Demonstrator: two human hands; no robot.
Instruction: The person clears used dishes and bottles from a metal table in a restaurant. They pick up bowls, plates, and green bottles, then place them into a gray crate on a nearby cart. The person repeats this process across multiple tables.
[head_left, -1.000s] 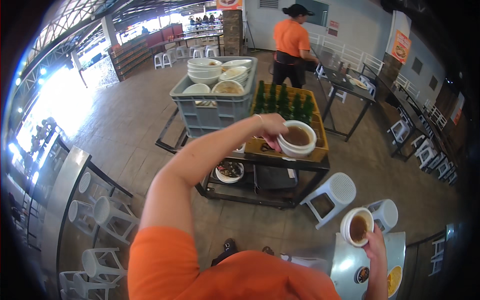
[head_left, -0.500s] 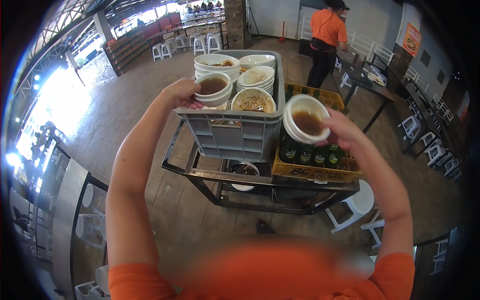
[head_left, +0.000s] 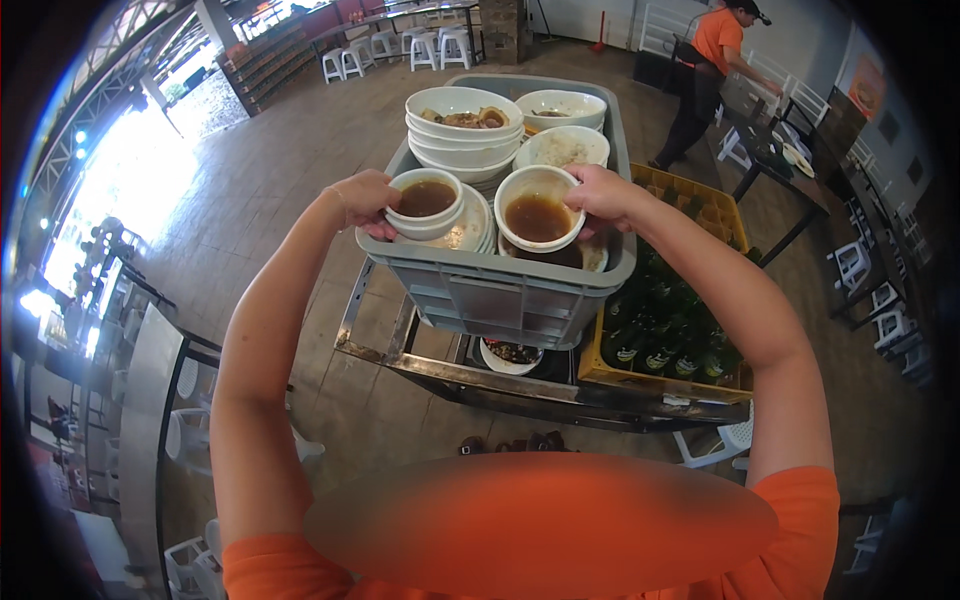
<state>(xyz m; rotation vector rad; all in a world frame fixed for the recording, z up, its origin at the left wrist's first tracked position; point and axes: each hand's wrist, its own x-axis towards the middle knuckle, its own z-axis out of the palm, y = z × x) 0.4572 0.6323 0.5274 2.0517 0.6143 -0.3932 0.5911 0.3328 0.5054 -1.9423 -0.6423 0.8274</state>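
Observation:
My left hand is closed on the rim of a small white bowl with brown broth in it, held over the near left of a grey tub. Over the tub's near right, my right hand grips another white bowl, tilted toward me, with brown broth inside. Under it, dark liquid shows in a soiled bowl, partly hidden. Stained white plates lie stacked between the hands. Behind them stand a tall stack of white bowls with food scraps on top and another soiled bowl.
The tub rides on a black metal cart. A yellow crate of green bottles stands beside it at right. A bowl of scraps sits on the cart below the tub. At the far right, a person in orange leans over a table.
My right hand has brought its bowl left, from over the bottle crate to over the tub. My left hand keeps its bowl at the tub's left. The other person has leaned toward the table.

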